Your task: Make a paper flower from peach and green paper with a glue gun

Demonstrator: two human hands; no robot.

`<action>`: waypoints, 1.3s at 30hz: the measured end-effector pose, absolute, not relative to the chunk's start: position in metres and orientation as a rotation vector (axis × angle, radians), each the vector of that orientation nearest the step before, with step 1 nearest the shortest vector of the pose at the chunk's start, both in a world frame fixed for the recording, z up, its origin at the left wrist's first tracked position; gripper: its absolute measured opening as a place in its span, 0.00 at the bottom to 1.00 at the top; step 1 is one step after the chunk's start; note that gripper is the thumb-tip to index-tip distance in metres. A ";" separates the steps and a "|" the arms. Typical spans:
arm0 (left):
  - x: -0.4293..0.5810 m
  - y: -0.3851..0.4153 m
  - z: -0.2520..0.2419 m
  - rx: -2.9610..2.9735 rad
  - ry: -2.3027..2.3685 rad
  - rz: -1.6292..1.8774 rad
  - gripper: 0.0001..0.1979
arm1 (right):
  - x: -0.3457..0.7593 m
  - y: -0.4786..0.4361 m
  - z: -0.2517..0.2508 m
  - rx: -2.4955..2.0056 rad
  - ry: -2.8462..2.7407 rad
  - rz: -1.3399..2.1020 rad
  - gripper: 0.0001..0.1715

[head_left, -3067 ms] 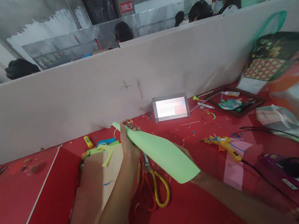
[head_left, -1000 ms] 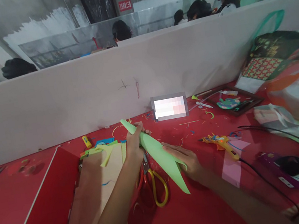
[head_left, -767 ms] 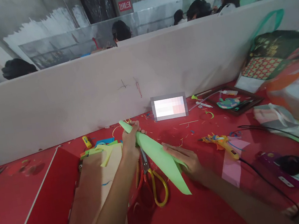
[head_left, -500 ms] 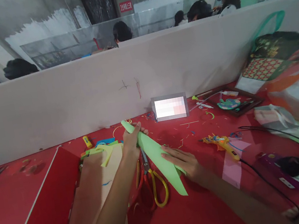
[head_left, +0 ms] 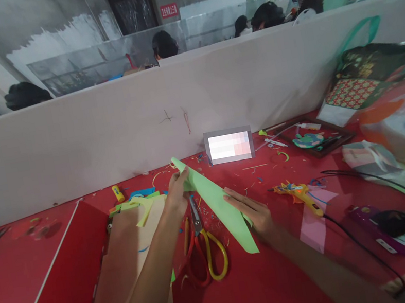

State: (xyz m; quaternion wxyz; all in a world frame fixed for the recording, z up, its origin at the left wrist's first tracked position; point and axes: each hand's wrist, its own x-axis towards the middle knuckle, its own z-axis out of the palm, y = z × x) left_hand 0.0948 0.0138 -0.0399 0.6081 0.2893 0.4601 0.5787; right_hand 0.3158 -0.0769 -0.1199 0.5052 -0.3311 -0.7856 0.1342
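Observation:
A light green paper sheet [head_left: 217, 201], rolled or folded into a long narrow cone, slants over the red table [head_left: 273, 285]. My left hand [head_left: 178, 192] pinches its far narrow tip. My right hand [head_left: 252, 213] grips the wider near end, fingers along the paper's edge. Under the paper lie scissors [head_left: 205, 245] with red and yellow handles, untouched by either hand.
A yellow glue gun [head_left: 300, 194] with a black cord lies to the right, beside a pink paper piece [head_left: 314, 228]. Coloured paper scraps [head_left: 136, 199] and a tan sheet [head_left: 129, 269] lie left. A white partition [head_left: 105, 132] stands behind; other people's heads show beyond it. Bags sit at right.
The green paper has opened out a little and swung its tip slightly right; my left hand has loosened from a wrapped grip into a pinch. My right hand has shifted along the edge.

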 end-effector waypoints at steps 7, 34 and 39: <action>0.088 0.016 -0.044 0.878 1.121 1.325 0.27 | 0.314 -0.075 -0.121 -0.803 -1.817 0.399 0.28; 0.116 -0.001 -0.027 0.444 0.958 1.480 0.26 | 0.304 -0.085 -0.122 -0.654 -1.930 0.430 0.33; 0.111 0.002 -0.026 0.454 0.964 1.514 0.28 | 0.305 -0.088 -0.119 -0.668 -2.037 0.403 0.34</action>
